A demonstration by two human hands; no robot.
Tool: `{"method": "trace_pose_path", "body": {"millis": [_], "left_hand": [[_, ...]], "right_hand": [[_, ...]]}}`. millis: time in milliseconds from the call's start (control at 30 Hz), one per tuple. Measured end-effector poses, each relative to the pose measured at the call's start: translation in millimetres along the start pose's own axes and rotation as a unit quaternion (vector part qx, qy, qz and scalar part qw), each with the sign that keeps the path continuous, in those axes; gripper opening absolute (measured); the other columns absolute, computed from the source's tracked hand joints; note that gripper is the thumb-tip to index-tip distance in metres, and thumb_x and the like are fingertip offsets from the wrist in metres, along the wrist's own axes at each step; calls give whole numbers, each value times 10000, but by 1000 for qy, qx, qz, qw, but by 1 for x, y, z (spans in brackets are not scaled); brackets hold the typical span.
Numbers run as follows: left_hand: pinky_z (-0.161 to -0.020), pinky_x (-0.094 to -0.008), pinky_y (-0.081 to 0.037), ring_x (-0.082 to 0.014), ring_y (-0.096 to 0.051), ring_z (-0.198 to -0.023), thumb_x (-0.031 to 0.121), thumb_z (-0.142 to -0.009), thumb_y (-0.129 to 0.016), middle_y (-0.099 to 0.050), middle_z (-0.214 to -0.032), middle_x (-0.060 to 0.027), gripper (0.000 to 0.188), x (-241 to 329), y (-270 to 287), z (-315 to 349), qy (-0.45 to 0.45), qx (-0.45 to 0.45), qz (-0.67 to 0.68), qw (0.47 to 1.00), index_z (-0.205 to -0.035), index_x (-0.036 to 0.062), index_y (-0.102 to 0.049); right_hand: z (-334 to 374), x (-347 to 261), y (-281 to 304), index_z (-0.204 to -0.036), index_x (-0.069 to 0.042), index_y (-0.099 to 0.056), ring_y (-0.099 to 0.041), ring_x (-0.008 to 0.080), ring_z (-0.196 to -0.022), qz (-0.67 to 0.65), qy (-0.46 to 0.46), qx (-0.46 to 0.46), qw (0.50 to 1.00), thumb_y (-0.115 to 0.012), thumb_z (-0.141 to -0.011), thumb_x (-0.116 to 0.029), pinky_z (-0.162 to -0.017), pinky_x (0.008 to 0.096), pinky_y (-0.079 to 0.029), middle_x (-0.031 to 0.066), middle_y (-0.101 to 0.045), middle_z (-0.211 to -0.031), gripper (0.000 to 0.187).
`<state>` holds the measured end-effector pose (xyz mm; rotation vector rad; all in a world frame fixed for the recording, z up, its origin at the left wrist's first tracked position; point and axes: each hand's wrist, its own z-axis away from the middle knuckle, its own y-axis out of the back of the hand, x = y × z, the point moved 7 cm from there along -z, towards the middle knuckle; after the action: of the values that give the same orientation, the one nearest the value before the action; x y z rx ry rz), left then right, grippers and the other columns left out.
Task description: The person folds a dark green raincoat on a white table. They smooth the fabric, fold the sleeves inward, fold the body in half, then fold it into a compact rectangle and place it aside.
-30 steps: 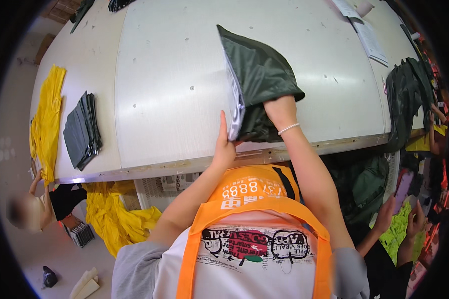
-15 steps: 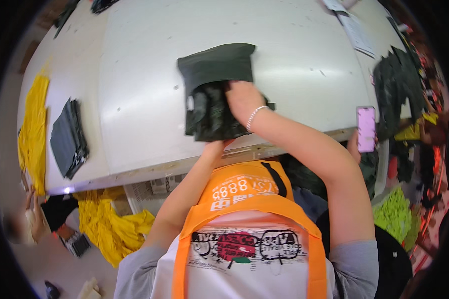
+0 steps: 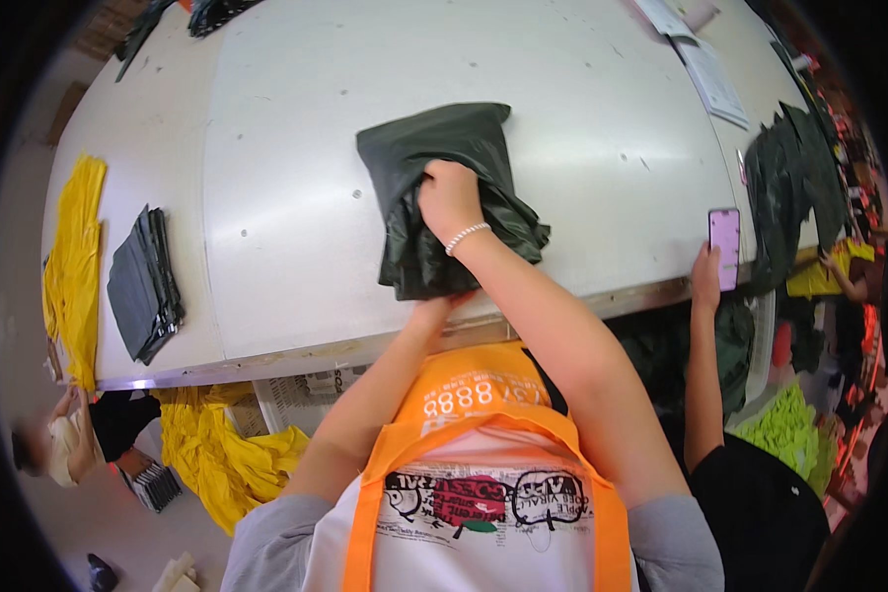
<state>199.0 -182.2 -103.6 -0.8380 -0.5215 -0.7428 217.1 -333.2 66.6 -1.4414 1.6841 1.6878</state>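
Observation:
In front of me on the white table lies a dark green pouch (image 3: 444, 133) of thin, shiny fabric, its near part loose and wrinkled. My right hand (image 3: 451, 197), with a beaded bracelet at the wrist, is on top of it. Its fingers are curled and closed on the fabric near the middle. At the pouch's near edge is my left hand (image 3: 438, 308), tucked under the fabric, so its fingers are mostly hidden.
A stack of folded dark green pieces (image 3: 143, 286) and a long yellow piece (image 3: 77, 266) lie at left. To the right, another person's hand (image 3: 704, 271) holds a phone (image 3: 723, 247). Dark fabric (image 3: 784, 187) drapes over the table's right end. Papers (image 3: 710, 79) lie at far right.
My right hand has come out from beneath the pouch's flap and moved left onto its top. The fabric now covers the opening and bulges to the right. The phone hand shows more fully.

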Motion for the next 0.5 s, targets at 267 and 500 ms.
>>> {"method": "trace_pose_path", "body": {"millis": [267,500], "left_hand": [[-882,-384,-488,-183,-451,-1212,273,-1004,-371,-410,-1388,8,415,37,-24,12,-37,63,91,993,-1413,223,-324],[-879,-384,-487,-177,-435,-1222,265,-1002,-370,-410,-1389,11,419,21,-7,-12,-70,11,40,997,-1417,228,-325]], "right_hand": [[3,42,-16,-1360,-59,-419,-314,319,-1334,193,57,-220,955,-459,-899,-420,-1109,400,-239,173,-338,-1448,587],[-36,19,5,-1285,-56,-505,-425,274,-1254,60,-21,-229,971,-488,-910,-374,-1055,356,-322,143,-460,-1364,492]]}}
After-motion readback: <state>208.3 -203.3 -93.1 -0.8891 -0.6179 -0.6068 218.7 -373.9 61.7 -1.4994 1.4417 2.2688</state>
